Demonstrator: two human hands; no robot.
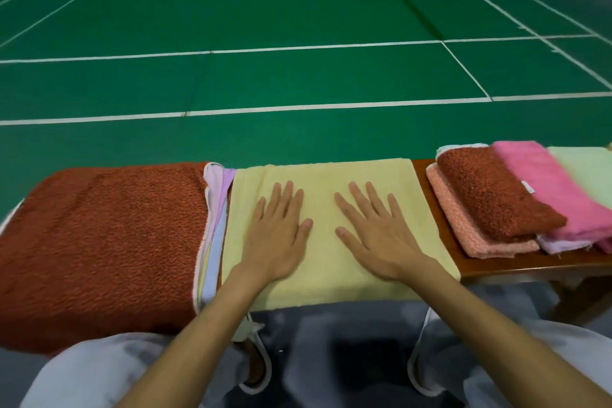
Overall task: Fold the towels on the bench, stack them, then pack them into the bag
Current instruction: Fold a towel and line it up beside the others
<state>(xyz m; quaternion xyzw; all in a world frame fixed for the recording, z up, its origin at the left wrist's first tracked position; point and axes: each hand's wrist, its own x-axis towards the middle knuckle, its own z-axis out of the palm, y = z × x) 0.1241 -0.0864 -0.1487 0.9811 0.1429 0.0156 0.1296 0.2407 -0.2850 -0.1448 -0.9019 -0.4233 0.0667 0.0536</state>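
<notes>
A person's left hand (275, 228) and right hand (374, 232) lie flat, fingers spread, gripping nothing, on the pale yellow towel (323, 262) on the worktop (530, 262); smoothing outward from the centre should set a crisp fold.

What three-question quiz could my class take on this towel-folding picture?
1. True or false: the left hand and right hand lie flat on the yellow towel.
2. What lies on the salmon towel on the bench? A rust-red towel, B black towel, C shoe.
3. Fill in: the floor beyond is ___.
Key: 1 true; 2 A; 3 green.
</notes>
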